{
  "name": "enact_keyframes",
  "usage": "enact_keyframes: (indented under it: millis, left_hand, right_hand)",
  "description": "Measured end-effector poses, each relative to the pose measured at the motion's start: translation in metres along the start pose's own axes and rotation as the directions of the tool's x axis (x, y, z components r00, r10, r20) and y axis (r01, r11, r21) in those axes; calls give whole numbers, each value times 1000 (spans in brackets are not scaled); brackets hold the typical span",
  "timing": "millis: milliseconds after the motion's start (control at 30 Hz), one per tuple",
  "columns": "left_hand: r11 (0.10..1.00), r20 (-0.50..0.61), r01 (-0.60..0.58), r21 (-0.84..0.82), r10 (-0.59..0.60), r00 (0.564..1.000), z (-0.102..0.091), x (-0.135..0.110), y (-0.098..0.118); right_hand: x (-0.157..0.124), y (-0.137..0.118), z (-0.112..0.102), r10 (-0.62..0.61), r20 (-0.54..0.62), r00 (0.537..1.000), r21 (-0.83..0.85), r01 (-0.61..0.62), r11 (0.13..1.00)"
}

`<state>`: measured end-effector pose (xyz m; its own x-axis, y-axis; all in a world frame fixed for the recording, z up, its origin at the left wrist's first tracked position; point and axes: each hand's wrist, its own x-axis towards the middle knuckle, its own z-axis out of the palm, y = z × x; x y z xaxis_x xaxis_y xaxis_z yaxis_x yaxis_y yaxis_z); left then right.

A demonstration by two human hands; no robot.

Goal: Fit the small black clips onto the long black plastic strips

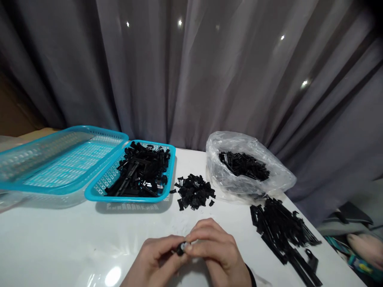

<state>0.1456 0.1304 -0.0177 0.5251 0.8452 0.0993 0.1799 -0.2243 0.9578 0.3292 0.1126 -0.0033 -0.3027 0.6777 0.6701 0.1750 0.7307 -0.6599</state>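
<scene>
While the left hand (154, 257) and right hand (216, 248) pinch it over the near middle of the desk (60, 243), the small black piece (180, 250) seems light, stiff and slightly slick, best held by its edges. Beyond lies a heap of black bits (194, 193).

At the bottom centre of the frame, the left hand (157, 259) is bare, with slim, smooth fingers (171, 240). Just to its right in the frame, the right hand (220, 253) is bare too, its knuckles softly rounded. A narrow, plain black band (251, 276) curves round the right wrist at the lower edge; whether bracelet or sleeve cuff cannot be told.
</scene>
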Motion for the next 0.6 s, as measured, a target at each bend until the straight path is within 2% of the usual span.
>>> enact_keyframes:
  millis: [100, 233, 300, 500, 600]
  left_hand:
    - [977, -29, -148, 152, 154, 988, -2, 0, 1]
    - [977, -70, -134, 168, 147, 987, -2, -1, 4]
    - [975, -77, -141, 170, 156, 985, -2, -2, 5]
    - [946, 19, -226, 233, 227, 974, -4, -4, 0]
    - [934, 44, -229, 273, 226, 973, -4, -4, -4]
  right_hand:
    - [3, -7, 4, 121, -71, 990, 155, -109, 982]
    - [2, -11, 7, 389, -79, 918, 377, -334, 864]
    - [1, -11, 8, 473, -54, 879, 453, -401, 797]
    - [-4, -6, 12, 588, -11, 809, 465, -517, 719]
    - [-8, -2, 16, 626, 67, 777, 461, -581, 671]
